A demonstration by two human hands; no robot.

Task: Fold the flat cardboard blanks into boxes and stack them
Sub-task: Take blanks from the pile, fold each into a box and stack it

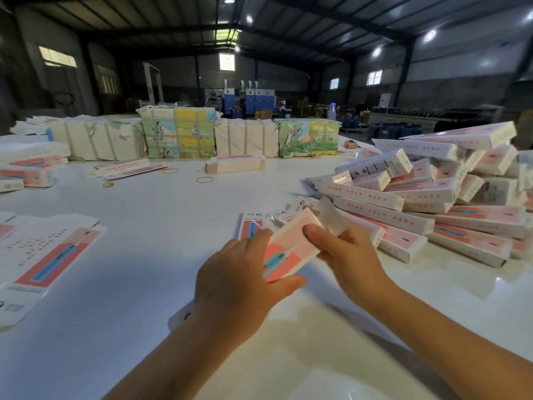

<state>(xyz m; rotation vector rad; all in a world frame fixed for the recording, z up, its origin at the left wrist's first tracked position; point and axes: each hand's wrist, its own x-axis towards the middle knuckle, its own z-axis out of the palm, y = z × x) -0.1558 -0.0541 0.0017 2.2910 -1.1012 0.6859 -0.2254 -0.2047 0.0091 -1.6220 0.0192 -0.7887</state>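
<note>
Head view: a pink-and-white box [291, 249] is held above the white table [150, 226] between both hands, tilted, its far end raised toward the upper right. The left hand [233, 272] is wrapped round the box's near lower end, thumb along the underside edge, fingers curled over the left side. The right hand [346, 255] is closed on the far upper end, thumb [313, 236] pressed on the printed top face, other fingers hidden behind the box. An open end flap [331, 219] is seen sticking up just past the right thumb, blurred. The box sits between the two grips, its middle exposed.

To the right, a loose heap of folded boxes [427, 194] is piled on the table, just beside the right hand. A flat blank [251, 226] lies on the table right behind the left hand, partly covered. More flat blanks [49, 255] are spread at the left edge. A small banded stack of blanks [235, 166] is placed mid-table, with rubber bands [204, 179] scattered near it. Wrapped bundles [178, 137] are lined up along the far side.
</note>
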